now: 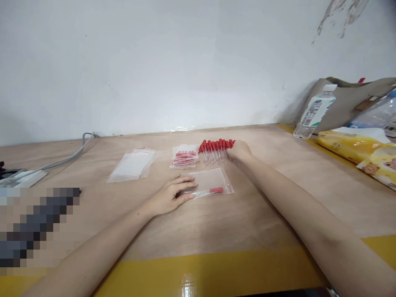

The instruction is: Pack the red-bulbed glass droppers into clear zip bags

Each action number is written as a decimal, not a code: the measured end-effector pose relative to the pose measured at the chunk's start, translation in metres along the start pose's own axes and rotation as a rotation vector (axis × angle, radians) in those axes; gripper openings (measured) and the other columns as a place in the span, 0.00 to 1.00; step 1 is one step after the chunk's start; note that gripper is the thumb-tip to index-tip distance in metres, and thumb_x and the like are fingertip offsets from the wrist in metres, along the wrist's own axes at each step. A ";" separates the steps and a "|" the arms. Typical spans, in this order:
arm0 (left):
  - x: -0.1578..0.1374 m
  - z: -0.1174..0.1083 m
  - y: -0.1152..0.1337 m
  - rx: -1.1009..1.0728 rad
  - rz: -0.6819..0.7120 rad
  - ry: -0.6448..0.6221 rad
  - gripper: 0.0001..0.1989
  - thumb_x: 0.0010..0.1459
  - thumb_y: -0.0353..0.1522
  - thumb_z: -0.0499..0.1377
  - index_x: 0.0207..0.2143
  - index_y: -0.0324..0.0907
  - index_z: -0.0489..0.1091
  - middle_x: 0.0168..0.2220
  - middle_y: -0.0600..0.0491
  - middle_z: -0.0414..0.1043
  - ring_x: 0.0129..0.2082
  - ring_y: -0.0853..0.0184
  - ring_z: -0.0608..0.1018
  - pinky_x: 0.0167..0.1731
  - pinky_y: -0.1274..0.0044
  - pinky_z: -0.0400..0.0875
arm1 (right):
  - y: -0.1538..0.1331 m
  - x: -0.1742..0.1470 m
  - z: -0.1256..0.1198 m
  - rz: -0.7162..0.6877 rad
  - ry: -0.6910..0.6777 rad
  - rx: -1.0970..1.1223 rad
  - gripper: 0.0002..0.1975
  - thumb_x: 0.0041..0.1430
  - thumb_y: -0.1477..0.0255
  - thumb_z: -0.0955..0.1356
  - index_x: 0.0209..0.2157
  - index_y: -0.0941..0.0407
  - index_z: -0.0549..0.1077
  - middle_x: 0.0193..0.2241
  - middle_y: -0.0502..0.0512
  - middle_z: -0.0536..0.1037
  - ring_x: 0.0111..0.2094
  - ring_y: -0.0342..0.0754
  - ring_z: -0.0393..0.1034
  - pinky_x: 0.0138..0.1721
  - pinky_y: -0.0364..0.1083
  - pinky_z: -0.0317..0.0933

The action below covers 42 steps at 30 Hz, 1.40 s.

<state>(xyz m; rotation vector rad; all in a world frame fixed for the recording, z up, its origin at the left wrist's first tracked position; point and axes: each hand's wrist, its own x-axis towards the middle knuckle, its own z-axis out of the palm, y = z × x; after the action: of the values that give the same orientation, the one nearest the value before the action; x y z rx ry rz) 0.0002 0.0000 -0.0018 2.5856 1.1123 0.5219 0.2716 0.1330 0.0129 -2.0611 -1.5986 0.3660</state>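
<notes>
My left hand [173, 194] lies with fingers apart on the left end of a clear zip bag [206, 180]. Inside that bag is one dropper [216, 190] with a red rubber bulb and a clear tube, whose tip end is partly covered by my fingers. My right hand [240, 151] reaches to the right end of a row of red-bulbed droppers [214, 150]. Its fingers are curled closed at the endmost dropper, though the fingertips are mostly hidden. Left of the row lies a stack of filled zip bags [185, 159] with red bulbs showing through.
Flat zip bags [133, 164] lie at the left, near a grey cable [66, 159]. A plastic bottle [314, 111], a grey bag [343, 97] and a yellow tissue pack [352, 144] stand at the right. Yellow tape [198, 274] runs along the table's front edge; a wall rises behind.
</notes>
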 end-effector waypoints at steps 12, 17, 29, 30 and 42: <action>-0.002 -0.001 0.001 0.003 0.035 0.005 0.18 0.61 0.39 0.52 0.53 0.47 0.65 0.56 0.50 0.63 0.56 0.61 0.65 0.56 0.63 0.59 | 0.012 -0.027 -0.043 -0.082 -0.278 0.658 0.10 0.54 0.69 0.65 0.23 0.58 0.64 0.19 0.51 0.67 0.16 0.36 0.53 0.17 0.39 0.51; -0.001 0.000 0.000 -0.004 0.076 -0.012 0.19 0.60 0.39 0.53 0.54 0.47 0.63 0.56 0.51 0.63 0.56 0.62 0.65 0.59 0.62 0.52 | 0.040 -0.078 -0.027 -0.091 -0.114 0.991 0.22 0.48 0.69 0.69 0.41 0.55 0.56 0.20 0.44 0.69 0.16 0.37 0.58 0.19 0.38 0.55; -0.003 -0.001 0.004 0.015 0.095 0.085 0.19 0.60 0.39 0.54 0.53 0.44 0.64 0.53 0.48 0.66 0.55 0.59 0.66 0.55 0.62 0.59 | 0.046 -0.107 -0.009 -0.053 -0.093 1.081 0.31 0.43 0.67 0.69 0.45 0.52 0.48 0.22 0.42 0.69 0.22 0.42 0.69 0.25 0.40 0.63; -0.002 -0.001 0.004 0.014 0.102 0.078 0.19 0.60 0.39 0.54 0.53 0.44 0.64 0.52 0.49 0.67 0.54 0.60 0.67 0.56 0.62 0.57 | 0.045 -0.109 -0.008 -0.051 -0.110 1.092 0.29 0.45 0.66 0.69 0.44 0.52 0.48 0.22 0.43 0.70 0.22 0.42 0.70 0.25 0.40 0.63; -0.004 -0.001 -0.002 0.038 0.091 0.020 0.22 0.60 0.39 0.53 0.56 0.45 0.60 0.54 0.50 0.65 0.54 0.61 0.68 0.59 0.61 0.51 | 0.055 -0.097 -0.024 -0.044 -0.513 0.970 0.06 0.48 0.71 0.68 0.29 0.57 0.67 0.25 0.50 0.72 0.25 0.39 0.69 0.29 0.40 0.64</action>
<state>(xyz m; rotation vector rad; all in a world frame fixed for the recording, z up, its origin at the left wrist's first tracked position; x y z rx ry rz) -0.0036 -0.0013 -0.0023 2.6801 1.0238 0.5532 0.3025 0.0247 -0.0057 -1.2147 -1.2917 1.4143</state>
